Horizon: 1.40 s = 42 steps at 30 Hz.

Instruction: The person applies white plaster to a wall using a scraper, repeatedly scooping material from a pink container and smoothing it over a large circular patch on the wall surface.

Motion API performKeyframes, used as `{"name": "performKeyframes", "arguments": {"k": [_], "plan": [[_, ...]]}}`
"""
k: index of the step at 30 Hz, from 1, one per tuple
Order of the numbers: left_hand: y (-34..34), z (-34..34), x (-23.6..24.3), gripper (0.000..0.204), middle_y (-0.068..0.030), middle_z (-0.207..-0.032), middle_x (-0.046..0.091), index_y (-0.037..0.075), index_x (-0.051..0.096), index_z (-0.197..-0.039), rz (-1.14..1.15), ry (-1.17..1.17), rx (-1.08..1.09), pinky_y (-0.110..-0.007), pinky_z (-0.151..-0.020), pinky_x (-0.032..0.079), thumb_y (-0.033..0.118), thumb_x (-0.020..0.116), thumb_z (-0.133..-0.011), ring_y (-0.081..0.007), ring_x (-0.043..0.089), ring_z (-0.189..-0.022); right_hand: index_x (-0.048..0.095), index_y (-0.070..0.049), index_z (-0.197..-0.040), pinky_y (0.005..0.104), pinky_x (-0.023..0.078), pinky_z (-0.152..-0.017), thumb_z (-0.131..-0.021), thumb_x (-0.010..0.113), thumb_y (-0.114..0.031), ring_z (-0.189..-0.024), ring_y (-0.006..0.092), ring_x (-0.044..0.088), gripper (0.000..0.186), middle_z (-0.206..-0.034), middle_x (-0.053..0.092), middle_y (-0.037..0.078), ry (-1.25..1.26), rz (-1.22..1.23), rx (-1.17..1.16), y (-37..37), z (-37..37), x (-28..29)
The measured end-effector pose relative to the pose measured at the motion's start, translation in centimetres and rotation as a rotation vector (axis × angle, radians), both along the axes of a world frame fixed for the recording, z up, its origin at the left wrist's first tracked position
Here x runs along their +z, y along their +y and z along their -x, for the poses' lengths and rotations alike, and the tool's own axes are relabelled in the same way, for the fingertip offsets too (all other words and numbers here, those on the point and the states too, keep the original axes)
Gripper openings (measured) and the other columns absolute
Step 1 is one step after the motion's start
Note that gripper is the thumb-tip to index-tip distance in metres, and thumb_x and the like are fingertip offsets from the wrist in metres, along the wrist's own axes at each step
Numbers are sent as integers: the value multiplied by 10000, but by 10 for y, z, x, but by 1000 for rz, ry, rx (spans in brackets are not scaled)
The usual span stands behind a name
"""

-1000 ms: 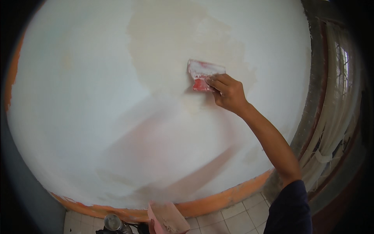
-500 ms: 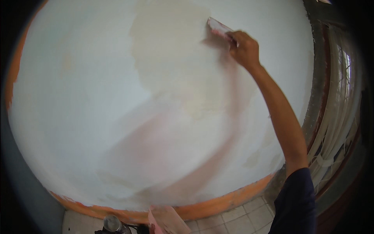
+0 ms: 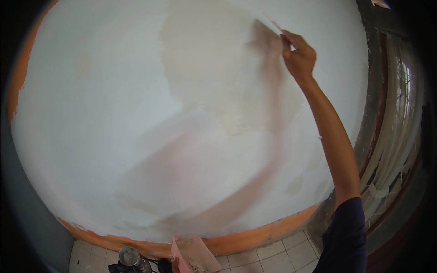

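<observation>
My right hand (image 3: 298, 57) grips a thin putty knife (image 3: 276, 26), seen nearly edge-on against the upper right of the white wall (image 3: 91, 113), beside a large beige patch (image 3: 200, 50). Its shadow falls just left of the hand. At the bottom edge, the fingers of my left hand (image 3: 175, 265) show at the side of a pink tray (image 3: 195, 255) with pale paste in it. Most of that hand is cut off by the frame.
An orange band (image 3: 273, 230) runs along the wall's foot above a tiled floor (image 3: 282, 257). A metal cup (image 3: 129, 255) and dark items stand at lower left. A grey wall (image 3: 32, 195) borders the left; a window with a pale tied curtain (image 3: 393, 136) is on the right.
My right hand has moved up and to the right along the wall with the putty knife, whose blade has turned from broad face to edge-on. The pink tray has barely moved.
</observation>
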<state>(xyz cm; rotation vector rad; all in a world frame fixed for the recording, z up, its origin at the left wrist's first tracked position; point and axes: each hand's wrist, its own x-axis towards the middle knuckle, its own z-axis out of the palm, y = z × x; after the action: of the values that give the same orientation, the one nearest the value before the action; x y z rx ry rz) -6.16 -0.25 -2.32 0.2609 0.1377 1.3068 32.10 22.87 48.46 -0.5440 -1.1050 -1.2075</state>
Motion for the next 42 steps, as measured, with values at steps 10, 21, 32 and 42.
{"name": "performKeyframes", "arguments": {"k": [10, 21, 32, 42], "plan": [[2, -4, 7, 861, -187, -1471, 414, 110, 253, -1522, 0, 10, 10, -646, -1008, 400, 623, 478, -868, -437, 454, -1293, 680, -94, -911, 376, 543, -603, -628, 684, -12, -828, 243, 645, 294, -876, 657, 42, -427, 338, -77, 17, 19, -103], [-4, -12, 4, 853, -183, -1474, 410, 117, 257, -1521, -27, 1, 21, -644, -1010, 399, 622, 474, -868, -433, 452, -1295, 735, -60, -976, 325, 513, -609, -885, 668, -260, -627, 259, 660, 230, -741, 687, 145, -8, 73, -9, -18, -16, 52], [-7, -7, 8, 846, -178, -1477, 406, 123, 261, -1520, 4, 4, 55, -641, -1011, 399, 622, 470, -869, -429, 450, -1297, 719, -68, -884, 363, 505, -579, -756, 738, -116, -648, 266, 633, 138, -749, 655, 80, -394, 179, -56, 17, 22, -11], [-3, -21, 31, 839, -174, -1479, 402, 129, 264, -1519, -35, -5, 18, -639, -1013, 398, 621, 466, -869, -425, 447, -1299, 659, -41, -896, 321, 509, -509, -622, 709, 23, -704, 210, 620, 286, -792, 609, 52, -524, 350, 53, 3, 98, -180]]}}
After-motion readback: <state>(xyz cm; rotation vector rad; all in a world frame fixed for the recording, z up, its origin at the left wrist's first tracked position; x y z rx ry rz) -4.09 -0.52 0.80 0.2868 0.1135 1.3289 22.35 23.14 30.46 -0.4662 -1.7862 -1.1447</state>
